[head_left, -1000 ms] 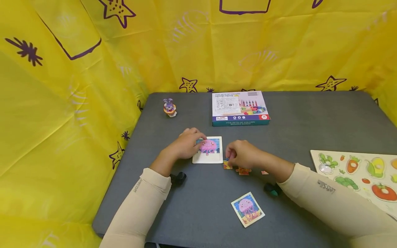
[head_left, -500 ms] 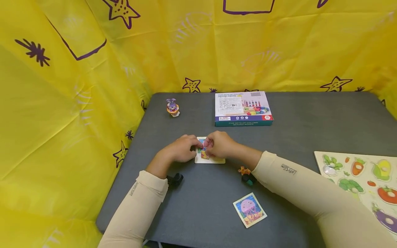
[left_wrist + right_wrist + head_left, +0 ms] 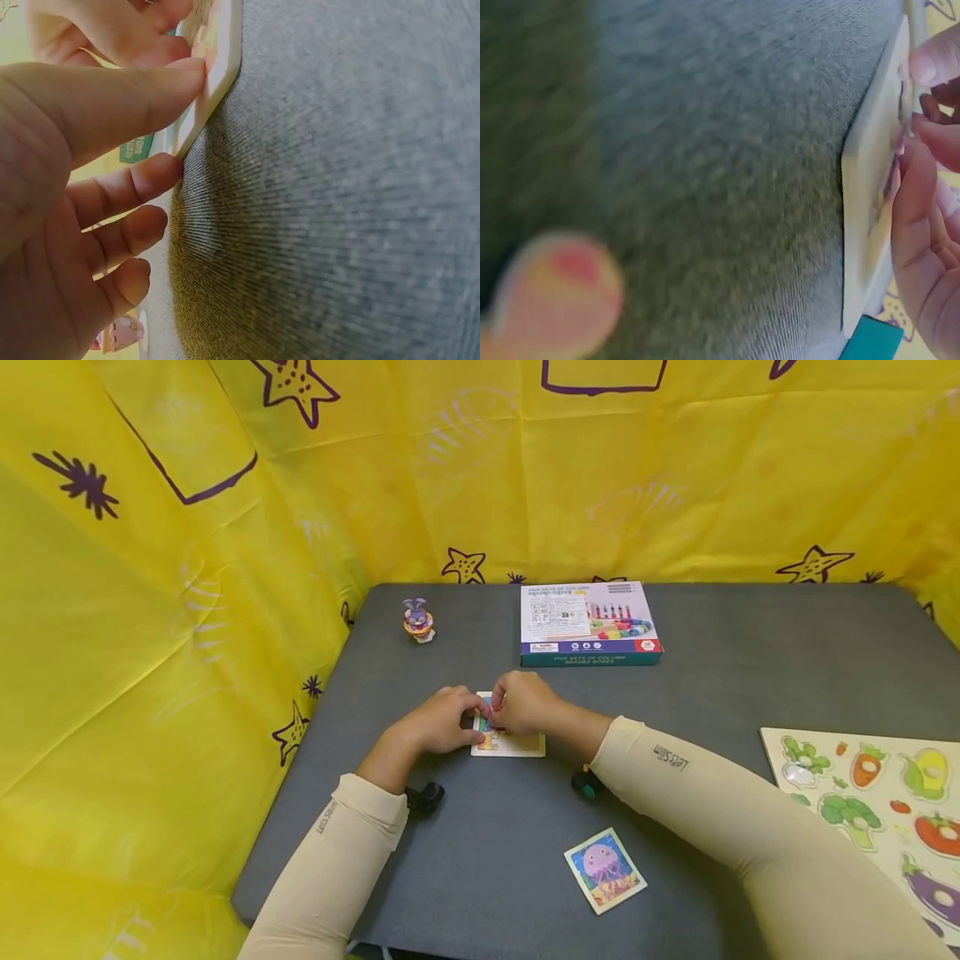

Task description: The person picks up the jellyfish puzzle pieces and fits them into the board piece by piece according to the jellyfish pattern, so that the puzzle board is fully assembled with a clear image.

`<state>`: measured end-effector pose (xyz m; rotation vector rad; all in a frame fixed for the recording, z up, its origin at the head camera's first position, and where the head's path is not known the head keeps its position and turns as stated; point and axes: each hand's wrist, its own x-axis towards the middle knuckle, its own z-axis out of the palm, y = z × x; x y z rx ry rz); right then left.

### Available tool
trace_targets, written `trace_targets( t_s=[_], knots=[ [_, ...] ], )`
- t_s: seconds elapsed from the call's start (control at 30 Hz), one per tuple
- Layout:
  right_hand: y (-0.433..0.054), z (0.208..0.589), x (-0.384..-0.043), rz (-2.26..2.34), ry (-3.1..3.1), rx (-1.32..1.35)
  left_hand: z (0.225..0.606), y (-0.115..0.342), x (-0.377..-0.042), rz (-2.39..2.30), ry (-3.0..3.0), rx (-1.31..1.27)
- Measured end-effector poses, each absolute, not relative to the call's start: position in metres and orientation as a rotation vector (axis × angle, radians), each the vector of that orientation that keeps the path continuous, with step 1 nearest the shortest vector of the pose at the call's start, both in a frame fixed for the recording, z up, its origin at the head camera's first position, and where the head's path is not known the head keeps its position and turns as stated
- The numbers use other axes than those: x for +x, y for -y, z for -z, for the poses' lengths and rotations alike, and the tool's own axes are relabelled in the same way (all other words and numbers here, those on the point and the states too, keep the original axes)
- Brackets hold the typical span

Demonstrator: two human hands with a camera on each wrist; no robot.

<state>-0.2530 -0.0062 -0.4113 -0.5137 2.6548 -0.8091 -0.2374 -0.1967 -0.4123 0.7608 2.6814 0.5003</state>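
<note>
A wooden jigsaw tray lies on the grey table, bare wood showing at its lower right. My left hand is at its left edge. In the left wrist view the left thumb presses on the tray's picture side near a corner, while the index fingertip touches the outer edge. Reaching over the tray, my right hand pinches a jigsaw piece, mostly hidden by its fingers. A yellow-orange jigsaw piece shows in the tray's lower left corner. Hands cover much of the picture.
A jellyfish picture card lies tilted near the front edge. Behind the tray is a bead-toy box, with a small purple rabbit figure to its left. A vegetable peg board lies at the right.
My right hand has moved left from the loose pieces to the tray with a piece, then shifted slightly further left over it. My left hand has stayed at the tray's left edge.
</note>
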Motion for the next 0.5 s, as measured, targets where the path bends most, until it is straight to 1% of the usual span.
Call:
trace_targets(
  t_s=[0.3,0.5],
  knots=[
    [0.010,0.410,-0.259,0.735,-2.610,-0.476,0.409,0.198,-0.237,-0.474,-2.698,0.762],
    [-0.007,0.401,-0.249,0.661,-2.641,-0.593,0.405,0.193,-0.232,-0.364,-2.717,0.746]
  ],
)
